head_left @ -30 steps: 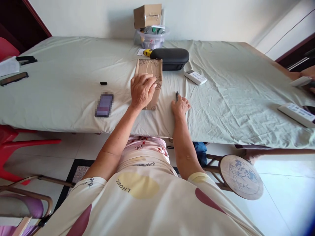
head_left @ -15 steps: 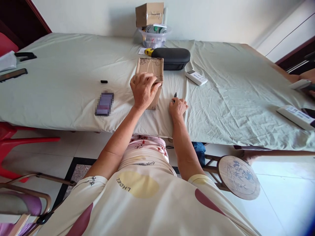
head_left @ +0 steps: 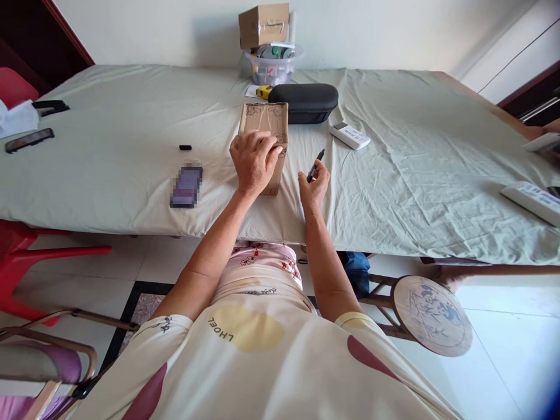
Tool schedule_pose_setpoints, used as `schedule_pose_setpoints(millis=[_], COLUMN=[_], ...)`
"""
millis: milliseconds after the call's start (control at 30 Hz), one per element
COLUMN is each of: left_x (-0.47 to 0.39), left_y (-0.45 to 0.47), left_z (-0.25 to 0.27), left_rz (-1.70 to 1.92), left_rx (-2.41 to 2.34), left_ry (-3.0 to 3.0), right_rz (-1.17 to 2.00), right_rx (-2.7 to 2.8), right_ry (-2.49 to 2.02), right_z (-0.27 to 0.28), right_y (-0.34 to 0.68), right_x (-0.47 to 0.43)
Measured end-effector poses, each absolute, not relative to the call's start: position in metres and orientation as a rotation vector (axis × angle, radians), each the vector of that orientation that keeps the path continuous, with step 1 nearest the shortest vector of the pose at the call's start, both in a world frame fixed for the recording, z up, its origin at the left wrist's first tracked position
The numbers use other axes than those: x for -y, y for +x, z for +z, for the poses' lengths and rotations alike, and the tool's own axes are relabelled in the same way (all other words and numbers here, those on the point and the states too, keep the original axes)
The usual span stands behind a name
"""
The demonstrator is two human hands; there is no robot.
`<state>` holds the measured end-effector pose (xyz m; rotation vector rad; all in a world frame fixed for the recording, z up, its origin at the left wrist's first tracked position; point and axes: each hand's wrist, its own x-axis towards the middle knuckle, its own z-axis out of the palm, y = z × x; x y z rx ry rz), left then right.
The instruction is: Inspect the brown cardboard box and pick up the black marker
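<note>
A brown cardboard box (head_left: 265,121) with black flower drawings near its corners stands on the cloth-covered table. My left hand (head_left: 254,160) grips its near top part, the fingers bent over the top and the thumb by the right edge. To the right of the box, my right hand (head_left: 315,185) holds an uncapped black marker (head_left: 315,165) between thumb and fingers, its tip pointing up and away from me. The marker does not touch the box. A small black cap (head_left: 185,147) lies on the cloth to the left, above a phone (head_left: 186,186) with a blurred screen.
Behind the box are a black case (head_left: 304,102), a yellow tape measure (head_left: 263,91) and a plastic basket (head_left: 272,70) with another carton (head_left: 263,26) on top. A white device (head_left: 350,136) lies right of the case. Another person's hand (head_left: 552,127) shows at the right edge.
My right hand has lifted and turned; the marker, mostly hidden under it before, now shows between the fingers. My left hand stays on the box. The view has shifted slightly.
</note>
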<state>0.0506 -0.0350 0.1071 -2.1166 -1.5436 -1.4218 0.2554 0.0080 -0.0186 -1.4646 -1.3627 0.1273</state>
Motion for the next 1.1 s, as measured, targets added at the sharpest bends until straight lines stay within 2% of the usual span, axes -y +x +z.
schedule_pose_setpoints(millis=[200,433,667,867,1100], left_x=[0.039,0.037,0.036,0.038,0.035], left_y=[0.05,0.05,0.051,0.05,0.048], left_z=[0.106,0.102,0.1,0.101,0.098], left_rz=[-1.41,-1.336,-1.384,-1.406,-1.407], left_rx=[1.552,1.466,1.486,1.654,1.605], left_ry=[-2.06,-1.936,-1.952,-2.066,-2.076], right_rz=[0.403,0.44,0.453,0.392,0.333], right_rx=[1.271,1.379,1.721,1.874,2.133], right_ry=[-1.256,-1.317,-1.462,-1.56,-1.681], right_z=[-0.009,-0.007,-0.008,-0.001,0.019], right_y=[0.241,0.234,0.214,0.216,0.234], right_x=[-0.003,0.001,0.012,0.018,0.03])
